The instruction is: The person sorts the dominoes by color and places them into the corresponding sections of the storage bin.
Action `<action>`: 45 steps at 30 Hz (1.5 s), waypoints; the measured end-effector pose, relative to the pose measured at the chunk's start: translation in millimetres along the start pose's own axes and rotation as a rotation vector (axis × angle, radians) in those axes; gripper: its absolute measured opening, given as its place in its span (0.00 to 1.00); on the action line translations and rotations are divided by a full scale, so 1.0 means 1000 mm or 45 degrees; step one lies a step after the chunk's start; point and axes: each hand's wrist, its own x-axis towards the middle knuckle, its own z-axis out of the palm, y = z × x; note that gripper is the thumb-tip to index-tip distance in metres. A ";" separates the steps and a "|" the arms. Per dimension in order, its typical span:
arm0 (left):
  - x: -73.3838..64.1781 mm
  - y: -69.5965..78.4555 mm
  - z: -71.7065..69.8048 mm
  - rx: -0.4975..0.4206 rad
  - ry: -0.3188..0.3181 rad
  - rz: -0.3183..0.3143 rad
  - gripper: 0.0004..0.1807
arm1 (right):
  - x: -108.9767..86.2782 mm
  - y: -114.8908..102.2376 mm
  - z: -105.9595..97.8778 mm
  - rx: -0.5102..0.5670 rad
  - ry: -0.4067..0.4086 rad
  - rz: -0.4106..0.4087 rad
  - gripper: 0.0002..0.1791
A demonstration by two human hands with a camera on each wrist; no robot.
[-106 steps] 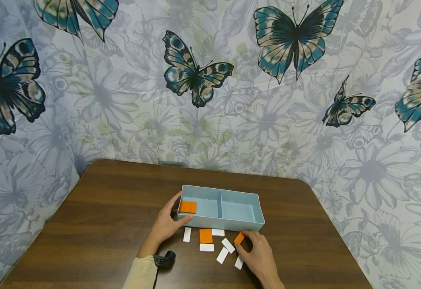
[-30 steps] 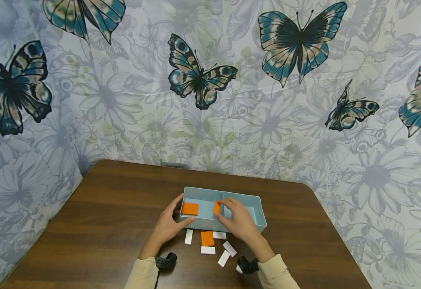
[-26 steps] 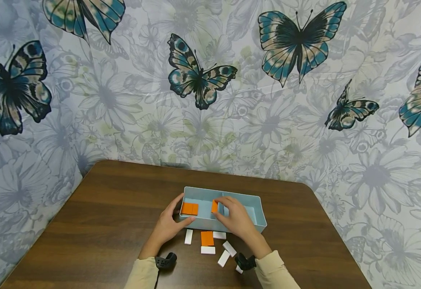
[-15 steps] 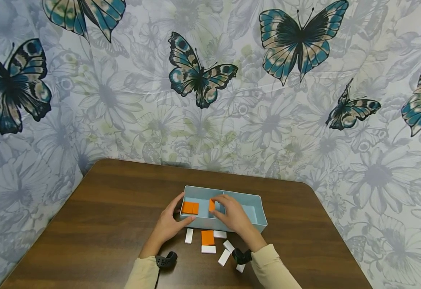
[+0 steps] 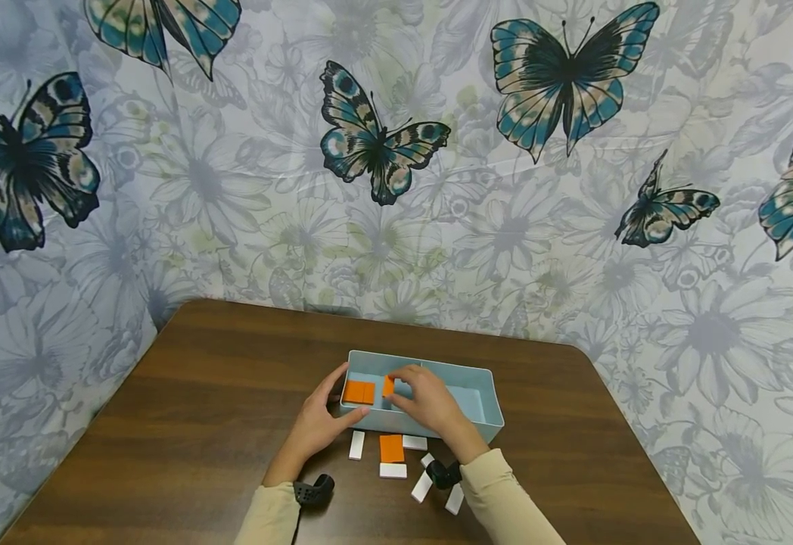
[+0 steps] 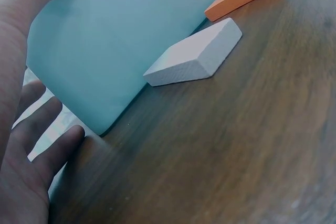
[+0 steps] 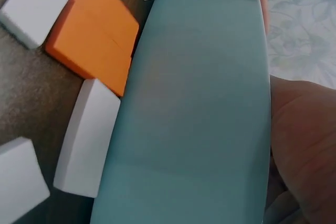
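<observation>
A light blue two-compartment box (image 5: 396, 421) stands on the table. My left hand (image 5: 315, 425) steadies its left end, thumb at the front rim and fingers around the side; in the left wrist view those fingers show beyond the box's edge. My right hand (image 5: 429, 400) reaches over the front wall and pinches an orange block (image 5: 388, 386) on end inside the left compartment. Two orange blocks (image 5: 359, 392) lie side by side against that compartment's left end. The right wrist view shows the box's front wall (image 7: 184, 87), which hides the pinched block.
In front of the box lie orange blocks (image 5: 391, 448) placed together, with white blocks around them, such as one at the left (image 5: 357, 445) and one nearer me (image 5: 393, 471). More white blocks (image 5: 421, 487) lie below my right wrist. A patterned butterfly cloth hangs behind the wooden table (image 5: 165, 424).
My right hand has picked the orange block from the table, carried it into the box's left compartment and moved it leftward, toward the two orange blocks. My left hand has stayed at the box's end.
</observation>
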 end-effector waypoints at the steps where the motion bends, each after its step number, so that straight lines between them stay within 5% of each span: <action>1: 0.000 0.000 0.000 0.000 -0.001 -0.002 0.49 | 0.001 0.000 0.001 0.001 -0.009 0.001 0.20; 29: -0.001 -0.003 0.004 0.005 0.017 -0.031 0.49 | 0.028 -0.007 0.011 -0.174 -0.209 0.117 0.18; 45: 0.003 0.000 0.005 0.002 0.015 -0.015 0.49 | 0.034 -0.007 0.012 -0.283 -0.240 0.170 0.17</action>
